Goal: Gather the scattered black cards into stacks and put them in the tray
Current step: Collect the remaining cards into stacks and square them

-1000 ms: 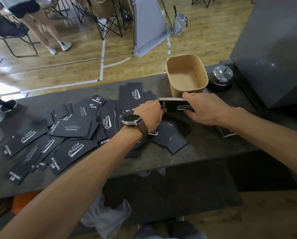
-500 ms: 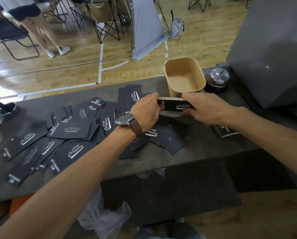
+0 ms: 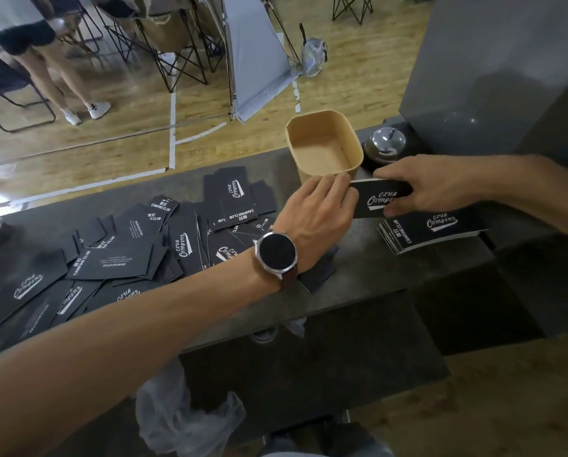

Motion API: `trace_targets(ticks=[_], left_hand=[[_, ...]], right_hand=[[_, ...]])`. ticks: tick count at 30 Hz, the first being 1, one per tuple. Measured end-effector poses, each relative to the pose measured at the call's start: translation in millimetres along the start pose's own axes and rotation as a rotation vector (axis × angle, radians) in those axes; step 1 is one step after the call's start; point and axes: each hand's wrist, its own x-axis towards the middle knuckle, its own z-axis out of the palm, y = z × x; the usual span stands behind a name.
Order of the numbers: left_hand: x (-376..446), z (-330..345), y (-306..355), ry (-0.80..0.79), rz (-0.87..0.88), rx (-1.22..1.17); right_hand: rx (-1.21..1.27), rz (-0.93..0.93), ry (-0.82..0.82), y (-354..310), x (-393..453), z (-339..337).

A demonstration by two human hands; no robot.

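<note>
Just at six o'clock of the tray [image 3: 323,145], both the left hand [image 3: 322,209] and right hand [image 3: 431,189] pinch a small stack of cards [image 3: 379,197] by its ends; light, stiff, probably slippery, so squeeze the short edges.
</note>
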Motion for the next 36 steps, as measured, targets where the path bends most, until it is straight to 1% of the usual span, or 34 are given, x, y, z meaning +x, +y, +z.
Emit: trace_targets(ticks=[2, 4, 6, 8, 11, 13, 17, 21, 26, 32, 36], left_hand=[[8.8, -2.1, 8.2, -0.009, -0.007, -0.026], [18.7, -2.1, 16.5, -0.037, -0.022, -0.062], [27.3, -1.3, 24.8, -0.078, -0.044, -0.098], [36.0, -1.7, 33.3, -0.147, -0.071, -0.135], [46.2, -4.2, 52.8, -0.247, -0.086, -0.135], [50.3, -4.4, 66.5, -0.294, -0.089, -0.133], [61.0, 0.8, 85.1, -0.434, -0.094, -0.157], [67.6, 12.3, 91.1, -0.469, -0.116, -0.134], [64.8, 21.7, 95.8, -0.538, -0.084, -0.094], [65.2, 25.6, 95.0, -0.604, -0.203, -0.231], [71.6, 25.0, 98.2, -0.638, -0.298, -0.289]], right_hand=[[0.021, 0.029, 0.022, 8.5, -8.1, -0.1], [-0.009, 0.060, 0.124, 17.3, -18.2, 0.4], [-0.115, 0.064, 0.286, 26.7, -31.1, 2.3], [-0.278, 0.036, 0.368, 35.9, -45.4, 7.4], [-0.578, -0.016, 0.334, 52.9, -58.0, 19.1], [-0.657, 0.003, 0.298, 63.6, -60.5, 24.8], [-0.621, 0.045, 0.230, 79.6, -61.5, 25.2], [-0.563, 0.059, 0.166, 90.1, -54.2, 24.4], [-0.551, 0.069, 0.130, 99.0, -44.4, 28.0], [-0.450, 0.033, 0.119, 111.8, -36.0, 31.9], [-0.395, 0.040, 0.138, 115.4, -32.2, 29.9]])
